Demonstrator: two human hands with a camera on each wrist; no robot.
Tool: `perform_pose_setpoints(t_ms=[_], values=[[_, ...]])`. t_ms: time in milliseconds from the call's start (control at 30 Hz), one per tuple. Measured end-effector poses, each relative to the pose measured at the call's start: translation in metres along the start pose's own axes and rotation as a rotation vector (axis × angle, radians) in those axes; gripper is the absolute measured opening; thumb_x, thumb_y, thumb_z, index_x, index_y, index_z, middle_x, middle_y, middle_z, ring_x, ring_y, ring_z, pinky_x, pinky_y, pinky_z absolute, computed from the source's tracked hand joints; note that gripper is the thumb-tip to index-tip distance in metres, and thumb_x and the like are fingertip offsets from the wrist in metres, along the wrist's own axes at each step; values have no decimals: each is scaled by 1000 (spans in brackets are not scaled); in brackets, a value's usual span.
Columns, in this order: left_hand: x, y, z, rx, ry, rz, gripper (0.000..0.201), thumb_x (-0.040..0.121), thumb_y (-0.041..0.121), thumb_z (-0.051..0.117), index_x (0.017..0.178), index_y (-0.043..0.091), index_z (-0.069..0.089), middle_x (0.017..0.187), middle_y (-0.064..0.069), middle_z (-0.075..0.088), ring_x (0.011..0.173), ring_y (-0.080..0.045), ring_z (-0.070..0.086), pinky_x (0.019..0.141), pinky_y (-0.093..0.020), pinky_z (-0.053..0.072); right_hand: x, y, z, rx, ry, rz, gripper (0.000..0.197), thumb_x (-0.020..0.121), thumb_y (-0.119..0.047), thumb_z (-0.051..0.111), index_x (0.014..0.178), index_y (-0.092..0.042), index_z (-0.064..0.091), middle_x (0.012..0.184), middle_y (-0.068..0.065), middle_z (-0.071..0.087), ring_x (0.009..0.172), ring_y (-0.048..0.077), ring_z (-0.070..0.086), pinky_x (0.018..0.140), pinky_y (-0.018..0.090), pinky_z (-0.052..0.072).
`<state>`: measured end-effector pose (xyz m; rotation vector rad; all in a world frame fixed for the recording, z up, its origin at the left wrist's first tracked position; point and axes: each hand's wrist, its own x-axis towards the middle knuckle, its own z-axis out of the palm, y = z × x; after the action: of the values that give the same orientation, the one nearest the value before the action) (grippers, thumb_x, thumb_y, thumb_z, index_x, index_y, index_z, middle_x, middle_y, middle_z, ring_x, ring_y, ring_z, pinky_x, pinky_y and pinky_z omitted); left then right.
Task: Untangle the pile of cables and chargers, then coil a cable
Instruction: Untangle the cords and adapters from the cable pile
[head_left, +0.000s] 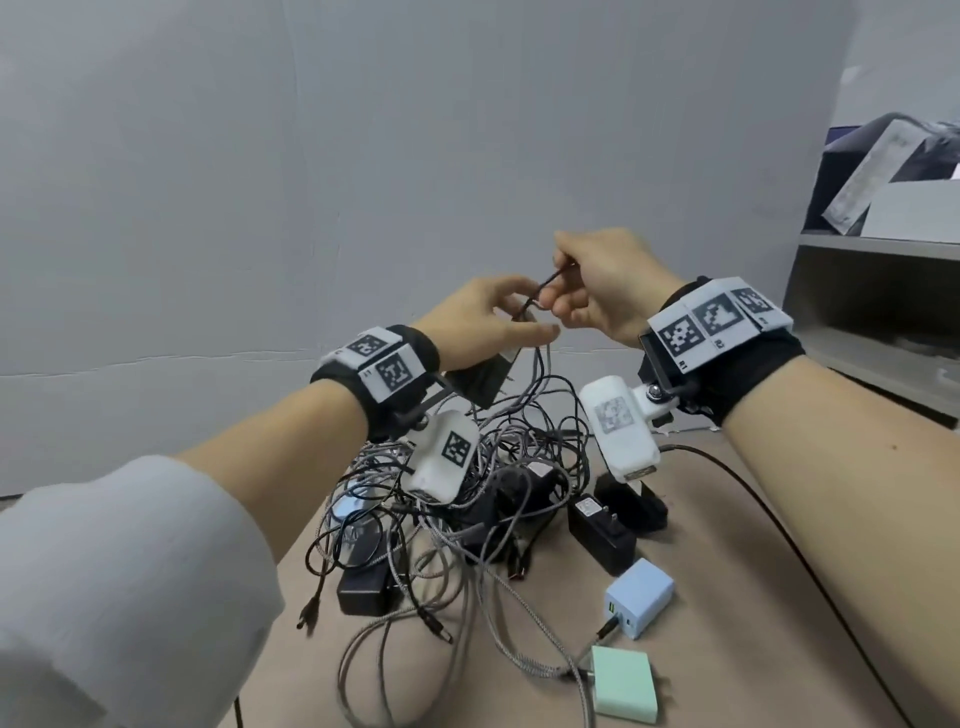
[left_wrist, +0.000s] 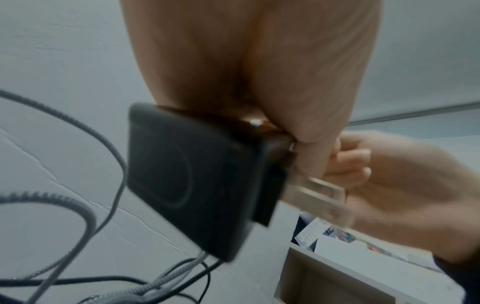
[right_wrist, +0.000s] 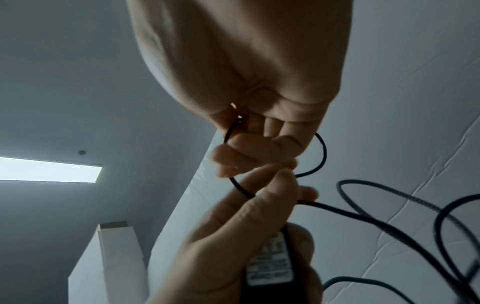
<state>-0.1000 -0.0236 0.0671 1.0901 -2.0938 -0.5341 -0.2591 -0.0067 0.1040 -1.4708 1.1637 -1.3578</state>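
1. The right hand (head_left: 605, 283) is raised above the desk (head_left: 727, 519), its fingers curled and pinching a thin black cable (head_left: 550, 283) that bends into a small loop below its fingertips (right_wrist: 228, 158)
2. The left hand (head_left: 478, 325) sits just beside it, fingertips touching the same cable, while the palm and lower fingers grip a black adapter (left_wrist: 192, 183); the adapter's two metal prongs (left_wrist: 319, 195) point toward the right hand
3. In the right wrist view a white label (right_wrist: 270, 261) shows on the adapter's face, and the black cable runs out from between the left fingers to the right
4. Grey braided cables (left_wrist: 166, 281) hang from the adapter's lower end down toward the pile
5. The pile of cables and chargers (head_left: 467, 493) lies on the desk directly below both hands, a tangle of black and grey leads with several black adapters among them
6. A black plug-in charger (head_left: 600, 535) lies at the pile's right edge; nearer the person lie a light blue charger (head_left: 641, 597) and a pale green charger (head_left: 623, 686), each with a lead plugged in
7. A dark cable (head_left: 769, 514) runs along the desk under the right forearm
8. A grey shelf (head_left: 878, 244) with papers stands at the far right
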Motion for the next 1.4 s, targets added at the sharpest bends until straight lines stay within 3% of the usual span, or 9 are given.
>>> perform_pose_setpoints(t_ms=[100, 267, 400, 567, 733, 867, 1067, 1200, 1400], values=[[-1, 2, 5, -1, 39, 45, 14, 98, 25, 63, 85, 30, 68, 76, 9, 67, 55, 4, 51, 59, -14, 40, -2, -5, 1, 59, -12, -23, 23, 100, -17, 44, 79, -11, 47, 52, 12, 60, 43, 20, 46, 47, 25, 42], [2, -8, -16, -109, 181, -85, 21, 101, 16, 53, 101, 10, 73, 77, -9, 76, 52, -5, 61, 59, -20, 50, -1, 4, -6, 110, -19, 29, 37, 101, -35, 43, 84, -5, 57, 66, 18, 64, 46, 23, 54, 47, 24, 43], [1, -9, -38, -462, 341, -159, 19, 102, 7, 48, 101, -1, 65, 88, -26, 72, 54, -19, 69, 52, -24, 53, -3, 36, 1, -160, -146, 157, 23, 96, -17, 46, 90, -1, 60, 81, 18, 68, 55, 23, 63, 49, 27, 49], [-3, 10, -53, -838, 340, -213, 20, 104, 5, 40, 110, -5, 56, 97, -33, 69, 56, -23, 68, 53, -25, 55, 3, 83, 40, -323, -345, 120, 22, 96, -10, 64, 116, -4, 60, 97, 17, 68, 81, 30, 72, 67, 40, 62], [-2, 21, -75, -903, 360, -155, 24, 103, 13, 43, 103, 3, 65, 70, -11, 71, 61, -16, 67, 55, -22, 50, 21, 103, 72, -329, -207, 14, 24, 99, -20, 60, 101, 3, 69, 81, 16, 65, 62, 22, 61, 50, 29, 53], [-1, 16, -98, -944, 357, -77, 22, 101, 18, 45, 103, 7, 64, 70, -5, 60, 54, -15, 54, 64, -28, 44, 32, 101, 79, -331, 116, -163, 14, 96, -20, 62, 102, -8, 69, 84, 6, 71, 68, 21, 71, 59, 37, 61], [-4, -6, -88, -620, 340, -68, 10, 92, 11, 65, 98, 4, 71, 73, -4, 63, 57, -13, 58, 54, -21, 45, 40, 58, 54, -254, 326, -229, 12, 93, -11, 67, 82, -17, 64, 71, 8, 70, 53, 22, 71, 54, 41, 62], [-11, -10, -60, -255, 150, -13, 21, 90, 17, 72, 108, 5, 73, 67, 5, 66, 62, -11, 61, 59, -18, 45, 44, 29, 37, -473, 299, -348, 9, 91, -24, 67, 82, -24, 64, 71, -5, 65, 65, 19, 66, 69, 36, 58], [-3, -18, -12, 263, -149, -87, 22, 90, 41, 72, 103, 23, 74, 76, 17, 60, 68, -1, 56, 68, -22, 42, 35, 12, 25, -437, 223, -304, 10, 93, -18, 63, 86, -13, 67, 65, -3, 56, 54, 13, 50, 53, 24, 43]])
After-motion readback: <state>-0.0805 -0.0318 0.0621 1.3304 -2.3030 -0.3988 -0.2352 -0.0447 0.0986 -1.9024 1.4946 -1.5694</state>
